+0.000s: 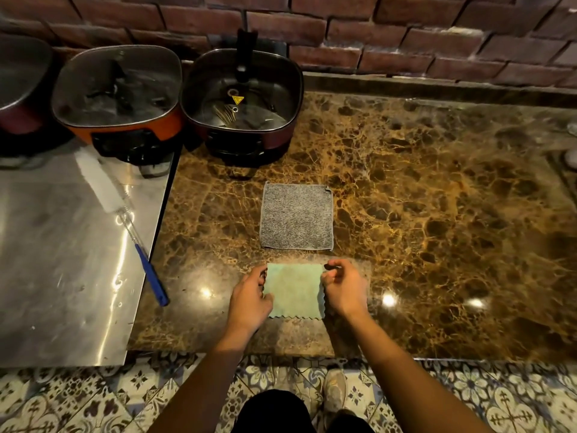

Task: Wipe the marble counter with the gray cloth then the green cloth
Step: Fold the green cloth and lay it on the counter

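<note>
The green cloth [295,290] lies flat on the marble counter [437,198], just in front of the gray cloth [296,216], the 2 squares close but apart. It looks thin, limp and light, likely to slide easily on the polished stone; its side edges or corners suit a pinch. The left hand [249,296] rests at its left edge, fingers curled over the border. The right hand [345,289] sits at the right edge, fingertips bunched near the far corner; whether either actually pinches fabric I cannot tell.
</note>
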A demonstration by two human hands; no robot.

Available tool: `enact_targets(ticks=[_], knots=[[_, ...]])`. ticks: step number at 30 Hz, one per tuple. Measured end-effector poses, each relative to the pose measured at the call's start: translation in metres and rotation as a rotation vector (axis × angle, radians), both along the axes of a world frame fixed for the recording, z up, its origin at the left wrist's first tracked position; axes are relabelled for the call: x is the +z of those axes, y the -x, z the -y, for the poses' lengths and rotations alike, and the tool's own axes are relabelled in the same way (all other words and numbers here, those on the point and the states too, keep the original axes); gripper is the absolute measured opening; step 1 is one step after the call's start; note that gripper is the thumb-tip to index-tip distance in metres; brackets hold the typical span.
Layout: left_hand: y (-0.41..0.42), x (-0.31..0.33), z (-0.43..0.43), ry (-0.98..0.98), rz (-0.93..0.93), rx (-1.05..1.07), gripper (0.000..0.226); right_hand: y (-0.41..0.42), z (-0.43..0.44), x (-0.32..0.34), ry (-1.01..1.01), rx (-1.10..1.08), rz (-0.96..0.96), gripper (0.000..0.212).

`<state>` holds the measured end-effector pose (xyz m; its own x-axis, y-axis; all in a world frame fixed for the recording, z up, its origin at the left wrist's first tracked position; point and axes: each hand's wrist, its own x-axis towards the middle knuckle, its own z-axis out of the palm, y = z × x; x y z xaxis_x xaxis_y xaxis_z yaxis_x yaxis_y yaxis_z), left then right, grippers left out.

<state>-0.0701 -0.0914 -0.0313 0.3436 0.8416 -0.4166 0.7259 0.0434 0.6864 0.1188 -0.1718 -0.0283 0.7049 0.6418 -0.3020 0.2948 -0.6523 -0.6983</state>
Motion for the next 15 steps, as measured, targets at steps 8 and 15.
enact_targets(ticks=[8,15], knots=[[0.006,-0.01,0.002,-0.327,-0.403,-0.752,0.083,0.013,0.016,-0.006,0.136,0.744,0.293,0.063],[0.01,-0.004,-0.009,-0.292,-0.602,-0.876,0.086,0.001,0.022,-0.008,0.3,0.903,0.372,0.072]])
